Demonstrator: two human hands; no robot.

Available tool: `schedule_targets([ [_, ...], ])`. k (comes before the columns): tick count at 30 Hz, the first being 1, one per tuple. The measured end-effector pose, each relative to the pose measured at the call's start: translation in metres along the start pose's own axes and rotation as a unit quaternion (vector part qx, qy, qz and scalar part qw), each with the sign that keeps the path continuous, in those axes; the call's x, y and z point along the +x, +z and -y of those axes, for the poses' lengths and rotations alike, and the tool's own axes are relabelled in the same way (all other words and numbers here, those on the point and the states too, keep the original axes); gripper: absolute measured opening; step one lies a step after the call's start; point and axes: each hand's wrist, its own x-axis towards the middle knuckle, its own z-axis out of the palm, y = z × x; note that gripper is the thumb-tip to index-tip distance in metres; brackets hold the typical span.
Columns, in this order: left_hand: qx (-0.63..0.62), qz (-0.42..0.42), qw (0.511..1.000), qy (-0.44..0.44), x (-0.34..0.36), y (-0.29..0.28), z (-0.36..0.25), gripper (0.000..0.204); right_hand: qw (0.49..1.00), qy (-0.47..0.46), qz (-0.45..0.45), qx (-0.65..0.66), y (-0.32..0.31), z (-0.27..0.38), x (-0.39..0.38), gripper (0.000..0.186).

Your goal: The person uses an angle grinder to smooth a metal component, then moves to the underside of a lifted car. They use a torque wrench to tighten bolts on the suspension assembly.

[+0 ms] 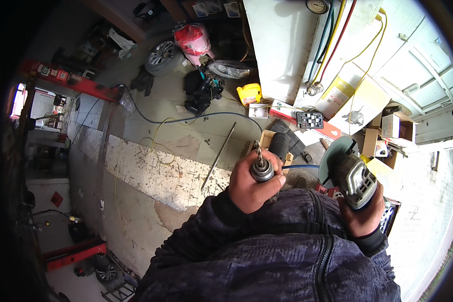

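Note:
My left hand (246, 189) is closed round a drill near its metal chuck (261, 171); a metal bit (258, 155) sticks out of it, and the dark drill body (278, 146) shows behind. My right hand (362, 216) grips an angle grinder (355, 180) with a large disc (332, 158) on its left side. A blue cable (302, 166) runs behind the tools. Beyond them lie a black case (292, 138) and a cardboard box (267, 137), partly hidden.
A metal rod (219, 156) and cables lie on the floor (186, 196). A wheel (163, 58), headlamp (229, 69) and yellow case (249, 94) sit further back. Boxes (397, 126) and a socket set (309, 120) are at right by a white door (267, 45). Red beams (70, 75) stand left.

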Motion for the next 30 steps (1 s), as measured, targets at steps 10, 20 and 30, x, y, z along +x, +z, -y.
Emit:
schedule_targets([
  [10,-0.136,0.058,0.989,-0.021,-0.003,0.000,0.016,0.044,1.000,0.014,-0.011,0.024,0.000,-0.011,0.006,0.080],
  [20,-0.267,0.060,0.959,-0.069,-0.005,-0.006,0.047,0.058,0.998,0.032,-0.026,0.053,0.001,-0.008,0.016,0.074],
  [30,-0.235,0.067,0.965,-0.095,0.003,-0.008,0.050,0.054,0.994,0.061,-0.016,0.089,-0.005,-0.009,0.026,0.072],
])
